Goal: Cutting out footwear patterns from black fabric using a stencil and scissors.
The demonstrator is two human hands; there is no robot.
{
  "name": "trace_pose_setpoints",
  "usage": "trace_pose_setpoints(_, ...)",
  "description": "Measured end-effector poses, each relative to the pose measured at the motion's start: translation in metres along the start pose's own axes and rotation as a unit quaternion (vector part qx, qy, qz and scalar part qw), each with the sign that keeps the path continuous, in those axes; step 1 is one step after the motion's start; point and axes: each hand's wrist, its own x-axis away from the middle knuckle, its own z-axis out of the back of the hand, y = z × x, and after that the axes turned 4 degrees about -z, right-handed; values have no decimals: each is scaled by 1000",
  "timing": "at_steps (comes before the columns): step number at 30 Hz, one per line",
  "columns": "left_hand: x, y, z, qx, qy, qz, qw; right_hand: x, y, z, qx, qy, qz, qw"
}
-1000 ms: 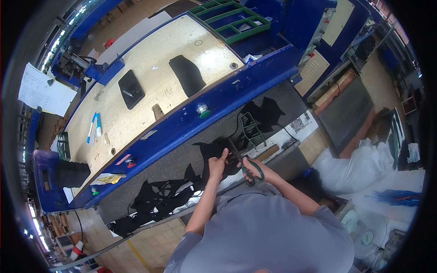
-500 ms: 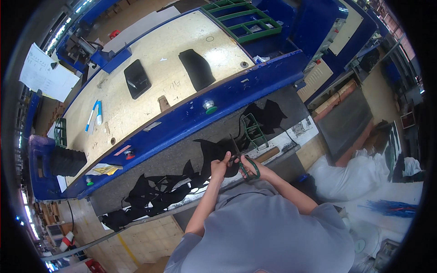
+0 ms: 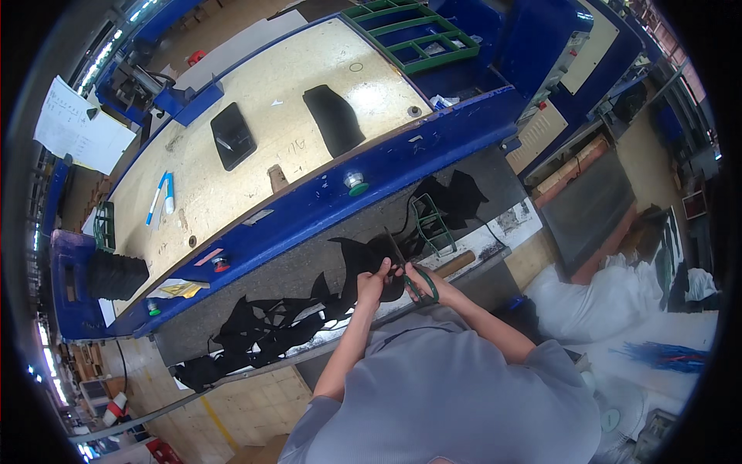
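Observation:
Green-handled scissors are gripped in my right hand, their blades pointing up and away over the dark mat. Close on its left, my left hand pinches a piece of black material between thumb and fingers. The blades lie against the right side of that piece; whether they are cutting into it I cannot tell. Just beyond the scissors stands a green metal cutting die. Black scraps with cut-out gaps lie in a heap to the left of my left hand, and another black scrap lies beyond the die.
A blue machine with a pale board top stands ahead, bearing a phone, a black cut piece and pens. Green and red buttons line its front. Black pieces are stacked at left. White sacks sit at right.
The scissor handles have drawn closer together in my right hand, and the blades have come together. My left hand stays almost where it was on the black material.

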Motion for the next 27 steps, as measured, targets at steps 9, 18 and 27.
trace_pose_setpoints(9, -12, -15, 12, 28, -5, 10, 1000, 9, -4, -5, 101, 31, 17, 994)
trace_pose_setpoints(18, -9, -13, 13, 85, -18, 42, 995, -8, 13, 1, 125, 22, 25, 992)
trace_pose_setpoints(27, -4, -10, 16, 69, -21, 35, 997, 0, 0, -12, 95, 47, 39, 994)
